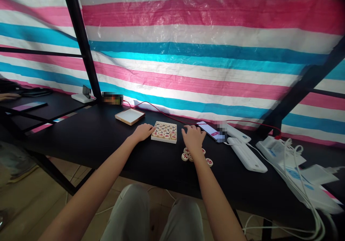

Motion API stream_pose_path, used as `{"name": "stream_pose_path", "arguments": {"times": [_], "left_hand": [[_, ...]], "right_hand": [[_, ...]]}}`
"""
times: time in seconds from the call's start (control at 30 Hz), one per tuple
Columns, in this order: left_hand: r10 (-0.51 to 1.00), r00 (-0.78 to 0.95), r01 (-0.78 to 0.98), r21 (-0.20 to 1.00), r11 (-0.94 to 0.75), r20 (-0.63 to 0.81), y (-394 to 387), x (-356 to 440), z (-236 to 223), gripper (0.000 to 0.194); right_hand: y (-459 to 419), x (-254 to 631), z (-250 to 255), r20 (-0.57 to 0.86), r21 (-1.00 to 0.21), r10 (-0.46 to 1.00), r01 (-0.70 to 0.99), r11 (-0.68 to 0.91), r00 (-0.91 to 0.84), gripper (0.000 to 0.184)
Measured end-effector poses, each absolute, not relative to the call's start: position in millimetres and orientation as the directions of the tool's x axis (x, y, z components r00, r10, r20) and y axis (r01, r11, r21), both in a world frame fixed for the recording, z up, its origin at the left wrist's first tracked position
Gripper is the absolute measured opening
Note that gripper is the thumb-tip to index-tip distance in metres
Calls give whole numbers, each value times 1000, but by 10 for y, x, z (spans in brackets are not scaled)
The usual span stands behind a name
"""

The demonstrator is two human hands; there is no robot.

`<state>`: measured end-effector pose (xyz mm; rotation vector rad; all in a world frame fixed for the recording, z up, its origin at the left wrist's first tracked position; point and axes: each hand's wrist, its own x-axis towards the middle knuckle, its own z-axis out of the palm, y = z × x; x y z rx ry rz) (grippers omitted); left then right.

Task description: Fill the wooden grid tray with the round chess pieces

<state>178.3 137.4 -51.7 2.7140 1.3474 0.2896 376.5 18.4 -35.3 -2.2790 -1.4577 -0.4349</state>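
A shallow wooden box [164,132] filled with several round Chinese chess pieces sits on the black table [102,140]. My left hand [143,131] rests against the box's left edge, fingers curled on the rim. My right hand [192,137] lies just right of the box, palm down with fingers spread, above a loose cluster of chess pieces [185,156] on the table. Whether a piece is under its fingers is hidden. The box's wooden lid [129,116] lies upside down to the back left.
A phone [208,130] lies right of my hand, with a red cable [161,113] running behind. White power banks [246,154], a power strip [280,154] and white cables crowd the right side. A striped tarp hangs behind. Black frame posts [81,40] stand left and right.
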Motion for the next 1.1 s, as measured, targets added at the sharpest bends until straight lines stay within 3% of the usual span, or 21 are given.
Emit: {"name": "stream_pose_path", "arguments": {"times": [0.2,0.33,0.5,0.7,0.93,1.1], "left_hand": [[792,594,774,169,-611,141,1395,1776,-543,59],[790,597,772,165,-613,141,1395,1777,-541,60],[790,596,772,169,-613,144,1394,1779,-543,61],[784,602,767,165,-620,151,1412,1775,-562,62],[784,603,767,165,-620,145,1390,1772,-538,60],[783,605,766,161,-622,147,1393,1775,-539,61]], "right_hand": [[87,4012,-336,243,30,751,769,-639,615,30],[90,4054,-324,120,-28,738,745,-666,664,34],[96,4013,-297,81,-124,793,795,-594,604,31],[175,4011,-327,20,-369,895,835,-408,446,29],[257,4020,-412,85,-443,930,849,-287,359,15],[256,4032,-510,208,-395,913,884,-249,350,10]]}}
